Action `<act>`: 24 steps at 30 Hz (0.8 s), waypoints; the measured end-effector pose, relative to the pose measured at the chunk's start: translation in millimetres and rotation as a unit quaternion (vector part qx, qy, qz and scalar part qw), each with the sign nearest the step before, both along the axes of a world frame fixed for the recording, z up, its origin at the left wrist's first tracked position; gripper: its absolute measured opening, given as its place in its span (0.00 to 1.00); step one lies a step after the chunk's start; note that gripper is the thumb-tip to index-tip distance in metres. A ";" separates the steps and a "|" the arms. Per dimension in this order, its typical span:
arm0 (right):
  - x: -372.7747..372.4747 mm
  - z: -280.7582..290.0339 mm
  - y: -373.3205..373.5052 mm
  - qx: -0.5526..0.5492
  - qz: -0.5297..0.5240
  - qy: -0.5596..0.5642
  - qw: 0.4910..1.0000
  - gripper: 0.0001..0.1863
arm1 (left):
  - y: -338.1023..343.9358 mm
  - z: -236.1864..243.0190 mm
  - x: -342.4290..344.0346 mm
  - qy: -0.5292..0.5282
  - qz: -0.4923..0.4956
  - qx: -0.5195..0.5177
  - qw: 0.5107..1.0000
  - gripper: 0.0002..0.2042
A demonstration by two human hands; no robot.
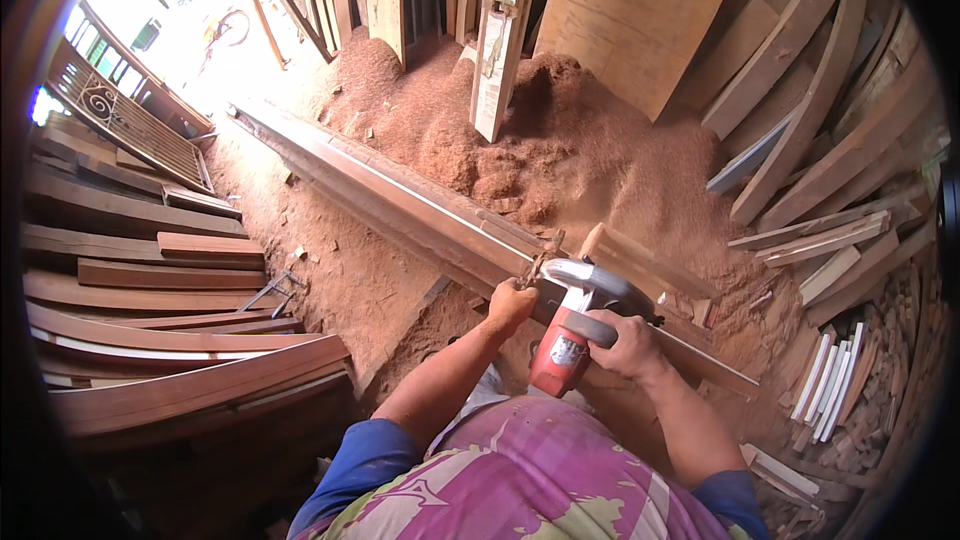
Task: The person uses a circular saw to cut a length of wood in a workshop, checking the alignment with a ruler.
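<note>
My right hand (632,346) is wrapped round the dark rear handle of a circular saw (562,358) with a red motor housing and a metal blade guard. The saw sits on a long brown timber beam (400,202) that slants from the far left to the near right. Closed at the near side of the beam, just left of the saw, is my left hand (512,306). A small rusty metal piece (540,264), perhaps a clamp, touches or nearly touches its fingers; what they grip is partly hidden. The blade cannot be seen clearly.
Reddish sawdust (450,140) is heaped beyond the beam. A short wooden block (650,262) lies behind the saw. Planks (190,380) are stacked at the left, and more timber (800,110) leans at the right. A whitish post (494,60) and a plywood sheet (640,10) stand at the back.
</note>
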State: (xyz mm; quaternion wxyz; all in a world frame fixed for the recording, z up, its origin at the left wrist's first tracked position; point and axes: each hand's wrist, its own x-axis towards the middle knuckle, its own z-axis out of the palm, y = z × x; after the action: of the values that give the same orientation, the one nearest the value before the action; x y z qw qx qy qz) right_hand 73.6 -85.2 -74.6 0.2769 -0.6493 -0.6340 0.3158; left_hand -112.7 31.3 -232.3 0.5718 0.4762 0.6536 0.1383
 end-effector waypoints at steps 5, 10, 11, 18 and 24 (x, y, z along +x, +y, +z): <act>-6.9 6.8 7.1 -0.015 -0.004 0.001 1.000 0.18 | 6.6 5.6 -5.9 0.007 -0.001 0.011 1.000 0.17; -13.5 6.8 16.2 -0.012 -0.001 -0.004 1.000 0.18 | 13.4 -4.2 -12.4 -0.006 0.017 0.011 1.000 0.16; -13.2 -0.8 17.8 -0.002 0.002 0.003 1.000 0.18 | 15.1 -2.6 -13.8 -0.010 0.012 0.017 1.000 0.15; -21.8 -5.2 25.3 -0.005 0.003 -0.001 1.000 0.18 | 23.7 -6.7 -22.6 -0.002 -0.001 0.055 0.998 0.14; -32.4 -7.0 33.0 -0.012 0.013 0.003 1.000 0.19 | 29.3 6.2 -37.1 0.016 -0.008 0.034 0.999 0.16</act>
State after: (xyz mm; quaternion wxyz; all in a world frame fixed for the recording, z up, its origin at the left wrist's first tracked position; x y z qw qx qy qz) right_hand 41.2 -52.2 -81.7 0.2672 -0.6433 -0.6377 0.3288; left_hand -149.7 60.6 -226.2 0.5458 0.5027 0.6538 0.1480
